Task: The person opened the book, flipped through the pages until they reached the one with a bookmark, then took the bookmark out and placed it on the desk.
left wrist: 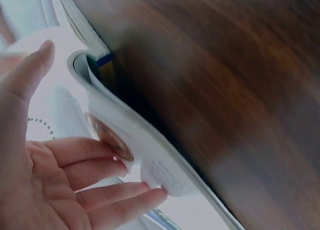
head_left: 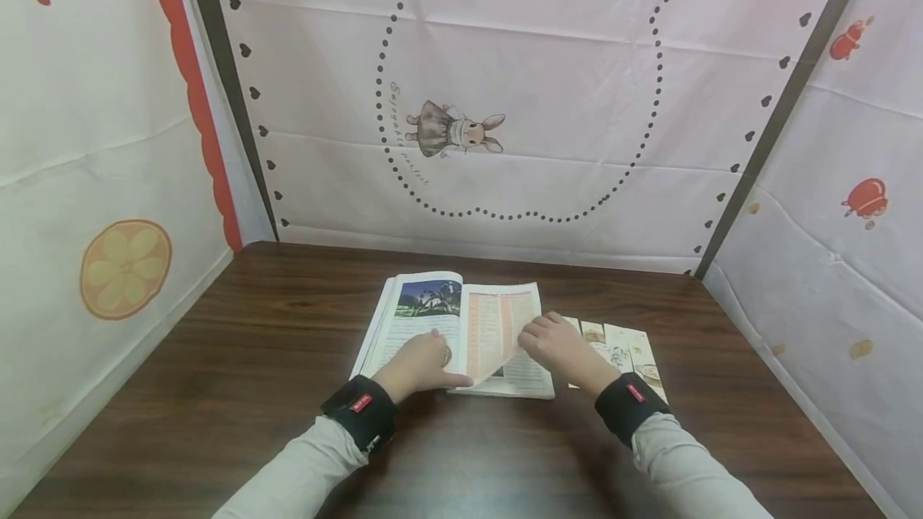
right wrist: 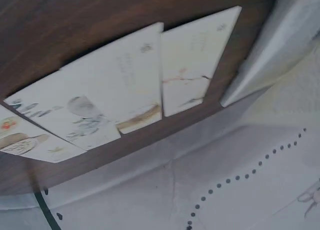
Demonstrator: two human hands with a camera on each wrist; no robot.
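Note:
An open book point(head_left: 421, 340) lies on the dark wooden table, a landscape photo at the top of its left page. My left hand point(head_left: 421, 363) rests on that page with its fingers extended and the thumb toward the middle fold. In the left wrist view, the fingertips of my left hand point(left wrist: 90, 180) touch the printed page point(left wrist: 145, 152) beside a round brown picture. Over the right half, my right hand point(head_left: 562, 348) pinches the edge of a pink-and-white page point(head_left: 493, 327), which is lifted and curls at its lower corner. That hand is out of sight in the right wrist view.
Several pale illustrated cards point(head_left: 620, 347) lie side by side right of the book, partly under my right forearm. In the right wrist view the cards point(right wrist: 120, 79) lie flat near the book's edge point(right wrist: 265, 52). Printed cloth walls point(head_left: 541, 142) enclose the table's back and sides.

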